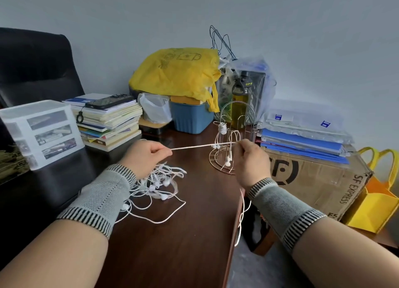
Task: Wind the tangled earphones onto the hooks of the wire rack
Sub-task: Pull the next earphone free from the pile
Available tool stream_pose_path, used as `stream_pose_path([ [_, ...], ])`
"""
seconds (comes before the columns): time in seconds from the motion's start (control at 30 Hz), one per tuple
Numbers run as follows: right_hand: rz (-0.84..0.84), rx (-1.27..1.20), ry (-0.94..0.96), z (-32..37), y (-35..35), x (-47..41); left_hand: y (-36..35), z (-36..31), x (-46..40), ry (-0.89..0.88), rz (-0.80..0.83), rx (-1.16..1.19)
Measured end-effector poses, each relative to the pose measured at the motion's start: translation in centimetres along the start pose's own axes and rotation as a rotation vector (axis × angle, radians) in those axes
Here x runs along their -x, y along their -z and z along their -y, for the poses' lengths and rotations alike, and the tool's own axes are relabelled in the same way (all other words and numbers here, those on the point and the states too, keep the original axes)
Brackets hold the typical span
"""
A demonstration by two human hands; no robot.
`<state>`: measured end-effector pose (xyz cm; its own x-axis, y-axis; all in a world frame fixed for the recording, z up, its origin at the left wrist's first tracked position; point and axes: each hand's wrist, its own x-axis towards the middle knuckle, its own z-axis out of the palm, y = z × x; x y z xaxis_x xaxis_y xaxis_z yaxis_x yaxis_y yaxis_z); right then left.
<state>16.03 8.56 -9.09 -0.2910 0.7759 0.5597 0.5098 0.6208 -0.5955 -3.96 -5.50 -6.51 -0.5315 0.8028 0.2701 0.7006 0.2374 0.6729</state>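
A white earphone cord (194, 146) is stretched taut between my two hands above the dark wooden table. My left hand (145, 158) pinches its left end and my right hand (252, 162) pinches the right end, with the rest of the cord trailing down past the table's edge. A tangled pile of white earphones (159, 186) lies on the table under my left wrist. The gold wire rack (231, 141) stands just behind my right hand, with one cord wound on a hook and earbuds dangling from it.
A stack of books with a phone on top (110, 119) and a white drawer box (43, 130) sit at left. A blue bin (192, 117), yellow bag (177, 71) and bottle stand behind the rack. A cardboard box (313, 179) with blue folders lies right.
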Motion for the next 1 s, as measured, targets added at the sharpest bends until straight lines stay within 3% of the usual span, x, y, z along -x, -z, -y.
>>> stream_pose_path([
  [0.23,0.015,0.081,0.025,-0.6,0.5,0.4,1.1,0.6,-0.4,0.02,-0.046,0.009],
  [0.4,0.15,0.127,0.343,2.2,-0.5,1.8,-0.8,-2.0,0.3,-0.118,0.047,0.034],
  [0.47,0.247,0.112,0.386,3.1,-1.0,2.3,-1.6,-3.1,0.5,-0.164,0.08,0.042],
  [0.53,0.28,0.063,0.375,3.4,-1.1,2.5,-1.9,-3.9,0.6,-0.188,0.088,0.049],
  [0.83,0.148,-0.021,0.25,0.2,1.3,1.6,-1.1,-3.0,0.7,-0.091,0.084,0.145],
  [1.0,0.25,-0.094,0.276,0.7,2.2,1.7,-3.0,-5.4,0.7,-0.163,0.166,0.101],
])
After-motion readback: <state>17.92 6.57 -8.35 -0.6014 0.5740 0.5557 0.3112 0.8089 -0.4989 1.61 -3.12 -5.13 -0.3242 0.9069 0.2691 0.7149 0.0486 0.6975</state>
